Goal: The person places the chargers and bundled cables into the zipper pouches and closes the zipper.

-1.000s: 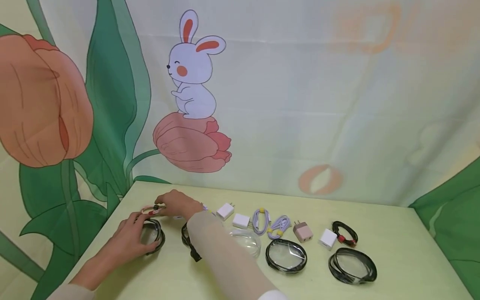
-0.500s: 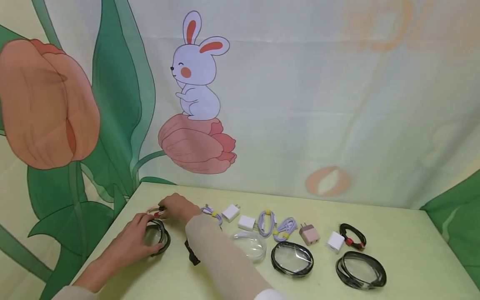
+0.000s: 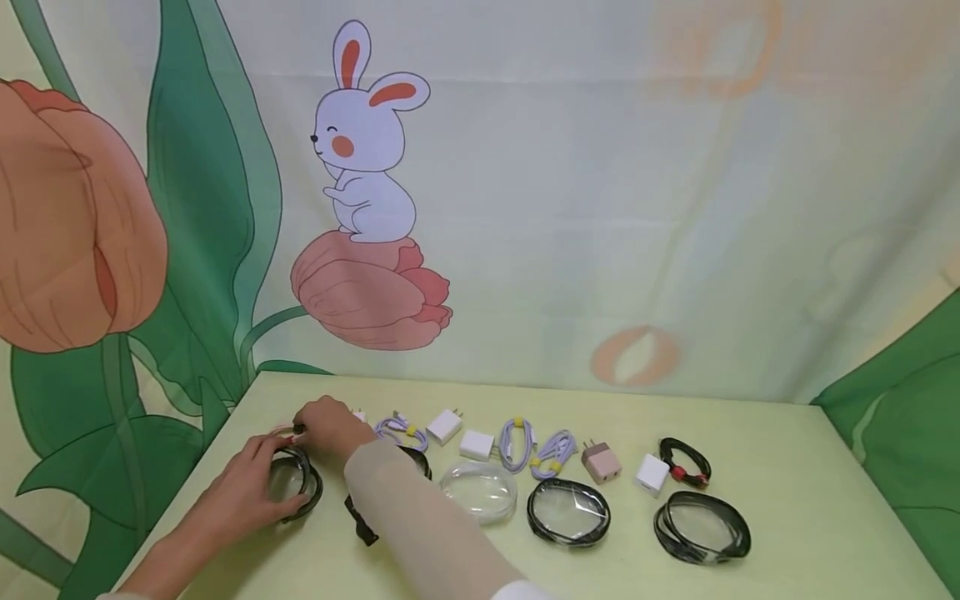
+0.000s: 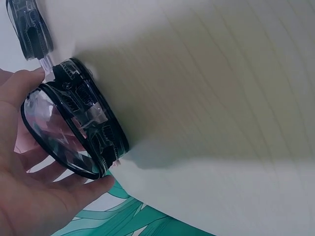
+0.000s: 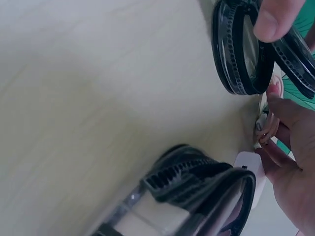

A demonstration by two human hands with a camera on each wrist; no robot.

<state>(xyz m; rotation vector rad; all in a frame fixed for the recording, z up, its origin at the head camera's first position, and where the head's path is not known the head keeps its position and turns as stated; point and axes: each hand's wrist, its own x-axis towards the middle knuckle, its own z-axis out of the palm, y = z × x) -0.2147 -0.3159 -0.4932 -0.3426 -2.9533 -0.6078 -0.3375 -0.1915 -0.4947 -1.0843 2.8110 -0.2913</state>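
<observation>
My left hand (image 3: 232, 492) grips a small see-through zip pouch (image 3: 313, 492) with black edging at the table's left end. In the left wrist view its thumb and fingers spread around the pouch (image 4: 91, 115), which stands on its side. Just beyond it, my right hand (image 3: 333, 429) pinches a coiled pink cable (image 5: 270, 125) with a red fastener near the pouch's far edge. Most of the cable is hidden by the fingers in the head view. Whether any of it lies inside the pouch I cannot tell.
Another black-edged pouch (image 3: 363, 523) lies partly under my right sleeve. To the right stand a clear pouch (image 3: 480, 493) and black-edged pouches (image 3: 568, 512) (image 3: 701, 529). Behind them are white chargers (image 3: 446, 427), lilac cables (image 3: 517, 444), a pink charger (image 3: 602, 462) and a black cable (image 3: 686, 463).
The head view has shifted sideways. My right hand has come slightly closer to the left hand and pouch, and less of the pink cable shows. Both hands keep their hold.
</observation>
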